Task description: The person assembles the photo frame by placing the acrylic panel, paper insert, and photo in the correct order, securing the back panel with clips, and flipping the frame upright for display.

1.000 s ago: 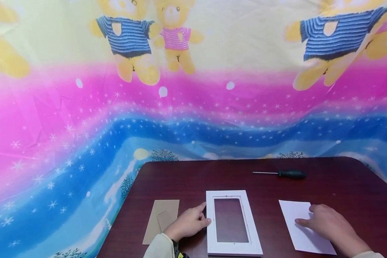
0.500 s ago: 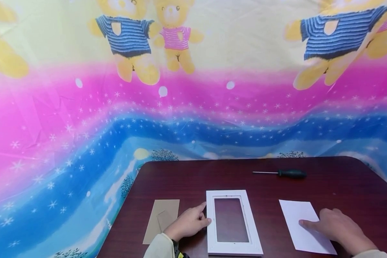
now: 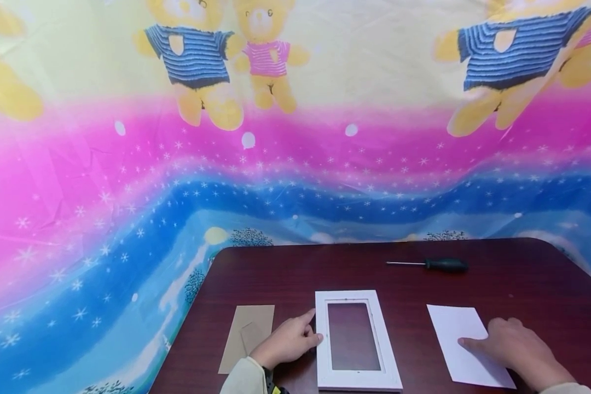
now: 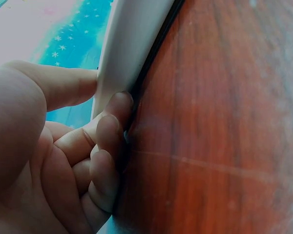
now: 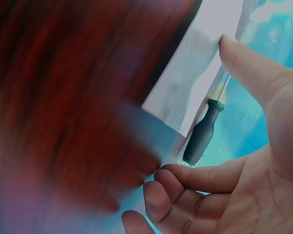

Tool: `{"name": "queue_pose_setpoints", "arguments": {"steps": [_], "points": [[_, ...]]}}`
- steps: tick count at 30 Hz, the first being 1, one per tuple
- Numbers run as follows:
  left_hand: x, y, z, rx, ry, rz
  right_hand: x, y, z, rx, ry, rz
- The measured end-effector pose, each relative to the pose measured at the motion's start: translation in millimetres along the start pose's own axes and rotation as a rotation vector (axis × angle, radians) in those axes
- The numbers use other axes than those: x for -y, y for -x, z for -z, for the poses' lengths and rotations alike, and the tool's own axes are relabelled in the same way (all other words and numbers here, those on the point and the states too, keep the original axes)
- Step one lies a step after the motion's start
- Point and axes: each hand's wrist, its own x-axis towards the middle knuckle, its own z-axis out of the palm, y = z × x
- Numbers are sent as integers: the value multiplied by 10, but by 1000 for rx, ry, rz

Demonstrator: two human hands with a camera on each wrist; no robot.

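A white picture frame [image 3: 357, 380] lies flat on the table, its opening showing a dark inside. My left hand [image 3: 290, 342] is at its left side. In the left wrist view the thumb touches one edge of the white frame side [image 4: 129, 44], and curled fingertips [image 4: 108, 129] meet the dark edge by the tabletop. To the right lies a white sheet of paper [image 3: 460, 328]. My right hand [image 3: 519, 347] is at its right edge, thumb over the sheet, other fingers beyond it. In the right wrist view the thumb tip meets the sheet [image 5: 185, 87], with nothing gripped.
A tan backing board [image 3: 251, 317] with a fold-out stand lies left of the frame, partly behind the left hand. Near the table's far edge is a black-handled screwdriver [image 3: 445, 265]. A printed cloth [image 3: 295, 164] with bears hangs behind the dark red table [image 3: 354, 268].
My right hand has shifted right and a little nearer, its fingers sliding off the sheet while the thumb stays over it. The left hand and frame have not moved.
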Motion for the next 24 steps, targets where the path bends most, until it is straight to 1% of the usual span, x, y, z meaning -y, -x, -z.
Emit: {"name": "queue_pose_setpoints", "arguments": {"steps": [5,9,12,16,19,24], "points": [[-3,4,-8,3,11,11,2,-3,-19,-19,-6,-25],[-12,6,-15,3,10,23,-17,1,-38,-34,-14,-14],[-19,10,-19,5,12,31,-32,2,-49,-32,-18,-6],[-20,19,-34,17,31,48,-33,-6,-63,-22,-16,-31],[-13,15,-45,18,31,47,-45,-16,-67,-13,-14,-34],[-9,17,-45,18,31,38,-73,-23,-59,-5,-18,21]]}}
